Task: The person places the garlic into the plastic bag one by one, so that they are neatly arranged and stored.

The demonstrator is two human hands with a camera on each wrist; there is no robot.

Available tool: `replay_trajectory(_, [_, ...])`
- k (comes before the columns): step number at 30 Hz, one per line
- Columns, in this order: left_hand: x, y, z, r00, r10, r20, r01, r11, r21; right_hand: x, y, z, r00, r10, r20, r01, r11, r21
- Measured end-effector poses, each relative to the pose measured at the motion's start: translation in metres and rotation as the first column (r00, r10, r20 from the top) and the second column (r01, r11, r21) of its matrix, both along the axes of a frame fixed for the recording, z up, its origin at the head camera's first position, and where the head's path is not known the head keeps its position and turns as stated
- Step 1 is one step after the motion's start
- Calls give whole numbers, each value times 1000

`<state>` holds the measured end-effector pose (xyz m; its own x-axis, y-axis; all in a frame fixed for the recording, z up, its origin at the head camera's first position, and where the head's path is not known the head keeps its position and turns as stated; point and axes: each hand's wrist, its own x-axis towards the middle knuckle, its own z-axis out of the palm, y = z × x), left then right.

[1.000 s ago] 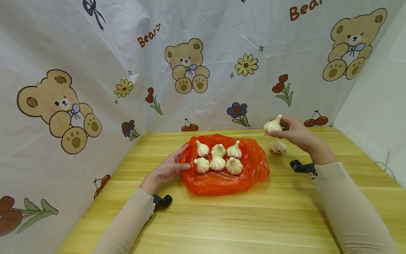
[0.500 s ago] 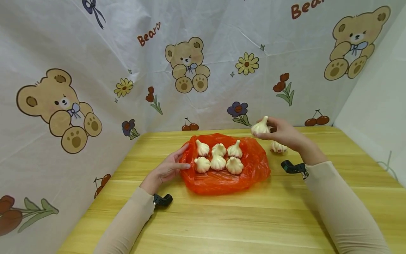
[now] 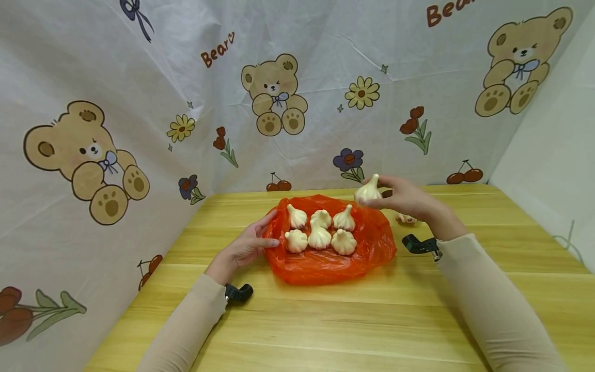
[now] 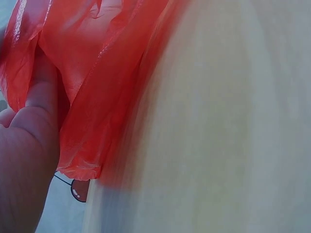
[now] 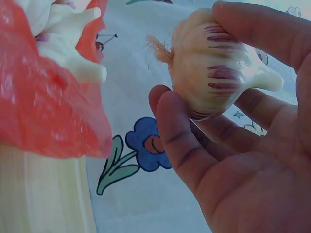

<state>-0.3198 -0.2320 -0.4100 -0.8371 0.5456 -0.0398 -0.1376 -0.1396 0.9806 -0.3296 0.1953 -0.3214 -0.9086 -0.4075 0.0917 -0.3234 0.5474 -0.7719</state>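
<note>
At the upper right edge of the red plastic bag (image 3: 321,274), my right hand (image 3: 411,199) holds a garlic bulb (image 3: 368,192) in the air. The right wrist view shows thumb and fingers around this bulb (image 5: 206,68), which has purple streaks and a tuft of roots. My left hand (image 3: 246,249) grips the left side of the bag, thumb over the edge; in the left wrist view folds of the bag (image 4: 104,97) cover some fingers. Several garlic bulbs (image 3: 319,238) sit in two rows in the open bag, one partly overlapping another.
Another garlic bulb (image 3: 406,218) lies on the wooden table (image 3: 325,330) right of the bag, partly hidden behind my right hand. A patterned cloth (image 3: 316,41) with bears and flowers stands behind and to the left. A white wall (image 3: 553,181) rises on the right.
My right hand has moved left with the garlic bulb, from above the table to the bag's upper right edge, and slightly lower. The left hand and bag have stayed put.
</note>
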Motion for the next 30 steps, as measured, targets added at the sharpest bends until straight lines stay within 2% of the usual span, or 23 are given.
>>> replay_trajectory(7, [-1, -1, 1, 1000, 4, -1, -4, 1000, -13, -3, -18, -2, 996, 80, -38, -81, 997, -18])
replay_trajectory(13, [-2, -2, 1, 1000, 13, -1, -13, 1000, -21, -4, -35, -4, 994, 108, 28, -106, 992, -71])
replay_trajectory(17, [-2, -2, 0, 1000, 2, -2, -2, 1000, -23, -1, -50, -4, 987, 159, 17, -158, 986, -42])
replay_trajectory(21, [-2, -2, -2, 1000, 6, 9, -5, 1000, -18, 2, -64, -4, 968, 250, 9, -249, 967, -49])
replay_trajectory(30, [-3, -2, -2, 1000, 4, 7, -4, 1000, -10, 1, -89, -4, 957, 290, -17, -288, 955, 68])
